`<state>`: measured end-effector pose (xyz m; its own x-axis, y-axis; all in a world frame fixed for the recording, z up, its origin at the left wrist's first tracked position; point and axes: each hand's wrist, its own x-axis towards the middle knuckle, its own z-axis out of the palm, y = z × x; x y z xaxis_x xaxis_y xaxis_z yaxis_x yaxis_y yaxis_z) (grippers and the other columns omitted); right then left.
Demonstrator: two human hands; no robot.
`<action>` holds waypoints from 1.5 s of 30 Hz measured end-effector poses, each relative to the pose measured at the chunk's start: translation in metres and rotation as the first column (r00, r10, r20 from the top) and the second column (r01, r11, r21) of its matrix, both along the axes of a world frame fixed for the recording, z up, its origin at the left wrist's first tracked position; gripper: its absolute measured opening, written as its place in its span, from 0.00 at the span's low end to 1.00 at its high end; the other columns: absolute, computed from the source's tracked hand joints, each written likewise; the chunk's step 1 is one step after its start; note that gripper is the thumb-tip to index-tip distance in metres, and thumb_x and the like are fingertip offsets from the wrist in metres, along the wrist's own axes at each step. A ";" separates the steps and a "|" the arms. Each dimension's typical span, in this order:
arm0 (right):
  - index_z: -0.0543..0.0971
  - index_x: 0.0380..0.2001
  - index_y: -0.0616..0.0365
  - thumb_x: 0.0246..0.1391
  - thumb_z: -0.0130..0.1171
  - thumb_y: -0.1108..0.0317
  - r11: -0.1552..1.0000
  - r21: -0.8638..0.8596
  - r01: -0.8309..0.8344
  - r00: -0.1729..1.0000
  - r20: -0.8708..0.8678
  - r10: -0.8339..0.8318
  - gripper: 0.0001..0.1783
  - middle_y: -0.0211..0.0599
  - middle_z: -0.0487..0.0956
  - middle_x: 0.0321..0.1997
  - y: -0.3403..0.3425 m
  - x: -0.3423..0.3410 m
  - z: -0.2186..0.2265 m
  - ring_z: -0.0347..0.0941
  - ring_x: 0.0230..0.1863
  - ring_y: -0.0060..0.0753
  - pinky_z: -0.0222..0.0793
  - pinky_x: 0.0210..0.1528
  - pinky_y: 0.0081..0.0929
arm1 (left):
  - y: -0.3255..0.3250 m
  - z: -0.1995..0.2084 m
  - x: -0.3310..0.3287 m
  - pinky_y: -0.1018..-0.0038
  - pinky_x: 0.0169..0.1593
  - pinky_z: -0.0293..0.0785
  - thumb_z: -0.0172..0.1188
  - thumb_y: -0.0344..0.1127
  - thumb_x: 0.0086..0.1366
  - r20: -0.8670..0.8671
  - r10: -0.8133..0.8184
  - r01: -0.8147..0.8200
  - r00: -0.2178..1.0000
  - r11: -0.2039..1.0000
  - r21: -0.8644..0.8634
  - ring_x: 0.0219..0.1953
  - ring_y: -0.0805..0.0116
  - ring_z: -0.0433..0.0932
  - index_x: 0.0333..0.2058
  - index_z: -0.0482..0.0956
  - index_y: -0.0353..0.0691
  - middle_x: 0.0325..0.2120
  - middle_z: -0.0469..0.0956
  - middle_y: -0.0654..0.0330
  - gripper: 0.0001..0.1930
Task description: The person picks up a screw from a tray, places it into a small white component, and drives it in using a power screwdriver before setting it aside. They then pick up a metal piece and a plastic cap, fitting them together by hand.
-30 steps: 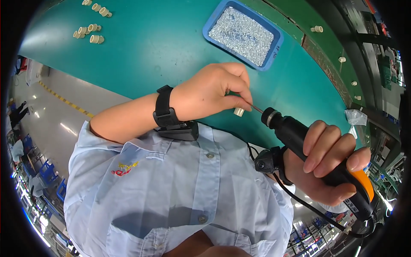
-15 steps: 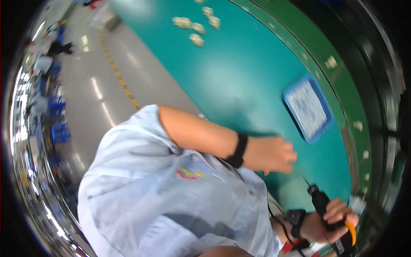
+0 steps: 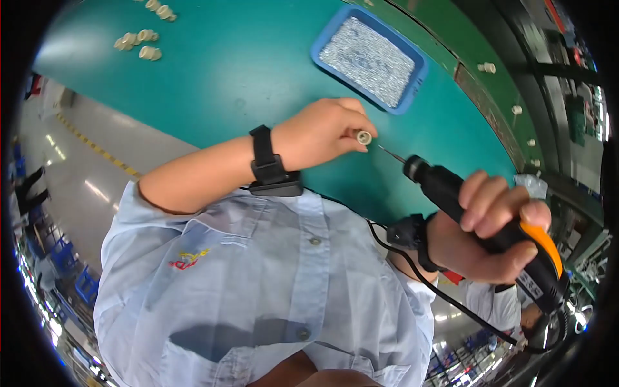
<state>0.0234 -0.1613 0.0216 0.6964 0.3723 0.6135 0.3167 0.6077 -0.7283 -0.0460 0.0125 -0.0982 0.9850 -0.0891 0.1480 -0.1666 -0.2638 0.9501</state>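
Between the thumb and fingers of my left hand (image 3: 322, 132) is a small cream round fitting (image 3: 364, 137), its hollow end facing up. My right hand (image 3: 493, 222) is wrapped around a black electric screwdriver (image 3: 445, 190) with an orange lever. The driver's thin bit points at the fitting, with a short gap between them. Just beyond my left hand stands a blue tray (image 3: 335, 74) full of small silvery metal pieces, too small to name.
Several cream fittings (image 3: 149, 53) lie on the green table (image 3: 213, 71) at the far left. More sit on the dark green ledge (image 3: 503, 122) at right. The driver's black cable (image 3: 451, 303) hangs across my right side. Another person (image 3: 496, 303) is at the lower right.
The head view has turned, so the tray now appears nearer the top middle. The screwdriver and my left hand have come closer together, and the fitting in my left fingers now shows.
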 end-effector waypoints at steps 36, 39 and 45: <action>0.66 0.35 0.54 0.58 0.52 0.51 0.929 -0.371 -0.011 1.000 0.017 0.019 0.18 0.28 0.66 0.19 0.041 0.006 -0.018 0.60 0.13 0.22 0.58 0.19 0.24 | 0.003 0.012 -0.003 0.70 0.34 0.73 0.63 0.29 0.54 -0.043 0.072 -0.068 0.997 0.995 0.077 0.30 0.61 0.76 0.36 0.79 0.41 0.29 0.75 0.59 0.10; 0.67 0.35 0.52 0.55 0.56 0.51 0.983 -0.180 -0.042 0.999 -0.019 0.040 0.17 0.29 0.69 0.25 0.028 0.000 0.000 0.61 0.13 0.21 0.58 0.20 0.23 | 0.015 0.021 0.001 0.68 0.35 0.73 0.62 0.31 0.56 0.123 0.035 -0.053 0.992 0.988 0.144 0.32 0.59 0.76 0.37 0.78 0.40 0.30 0.75 0.59 0.09; 0.69 0.31 0.50 0.49 0.62 0.59 0.993 0.116 0.008 0.979 0.202 -0.031 0.14 0.25 0.72 0.28 0.029 0.004 0.043 0.65 0.16 0.19 0.61 0.26 0.21 | 0.060 0.100 0.051 0.66 0.37 0.72 0.59 0.32 0.59 0.182 -0.232 0.178 0.956 0.946 0.271 0.35 0.57 0.76 0.38 0.77 0.40 0.31 0.75 0.58 0.08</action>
<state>0.0272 -0.1322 0.0650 0.5593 0.2791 0.7806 0.4635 0.6754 -0.5736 0.0047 0.0721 0.0018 0.8905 -0.3463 0.2952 -0.4297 -0.4262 0.7961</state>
